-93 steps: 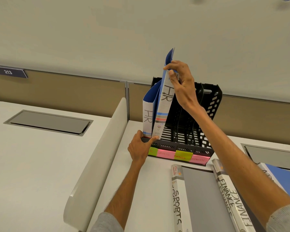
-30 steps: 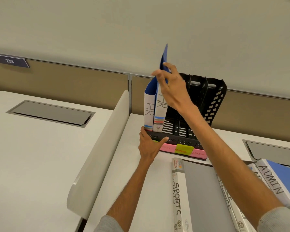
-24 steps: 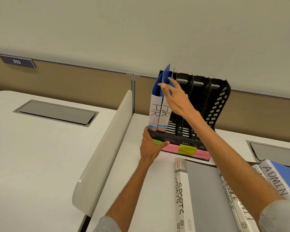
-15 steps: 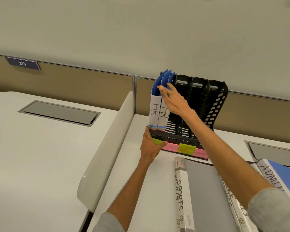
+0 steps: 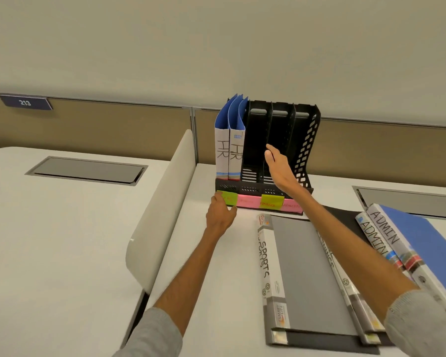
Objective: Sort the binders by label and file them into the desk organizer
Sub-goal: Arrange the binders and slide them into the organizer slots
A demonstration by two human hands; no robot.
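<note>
White desk (image 5: 62, 253) fills most of the view, split by a pale rounded divider (image 5: 162, 207) and backed by a tan partition (image 5: 113, 130) bearing a small sign reading 213 (image 5: 25, 102). Lying flat at the near right are a grey binder marked SPORTS (image 5: 304, 276), a binder partly hidden under the right forearm, and two blue binders marked ADMIN (image 5: 407, 246). At the back stands a black desk organizer (image 5: 281, 140) with four slots; two blue binders marked HR (image 5: 229, 150) stand upright in its leftmost slot. Green and pink sticky notes (image 5: 260, 200) line its base. The right hand (image 5: 281, 168) hovers open and empty, fingers together, before the middle slots. The left hand (image 5: 220, 212) rests open against the organizer's front left corner, gripping nothing.
</note>
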